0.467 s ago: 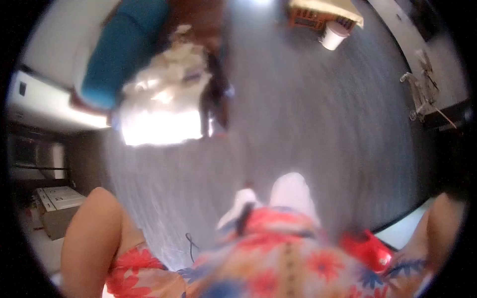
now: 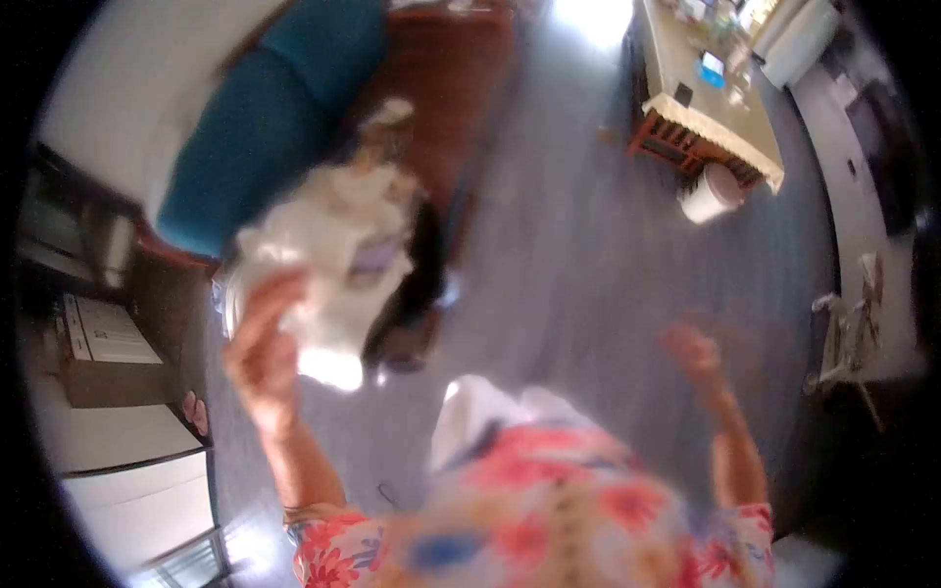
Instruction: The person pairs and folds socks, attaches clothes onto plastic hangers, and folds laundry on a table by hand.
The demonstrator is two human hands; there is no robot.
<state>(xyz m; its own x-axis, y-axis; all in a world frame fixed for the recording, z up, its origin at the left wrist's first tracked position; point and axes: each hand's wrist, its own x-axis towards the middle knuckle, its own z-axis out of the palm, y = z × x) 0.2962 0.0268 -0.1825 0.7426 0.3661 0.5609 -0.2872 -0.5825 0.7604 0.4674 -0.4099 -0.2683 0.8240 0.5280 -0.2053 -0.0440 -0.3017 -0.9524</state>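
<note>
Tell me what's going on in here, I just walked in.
Someone in a flowered top has both arms out in front. The left hand is at the near edge of a pale heap beside teal cushions; blur hides whether it touches. The right hand is out over the floor, with nothing clearly seen in it. Farther off, a white bucket stands by a covered table.

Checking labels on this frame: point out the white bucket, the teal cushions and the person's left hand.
White bucket (image 2: 713, 194): head view, on its side wall.
Teal cushions (image 2: 240, 147): head view, on the nearer one's face.
Left hand (image 2: 265, 343): head view, blurred, mid-hand.
</note>
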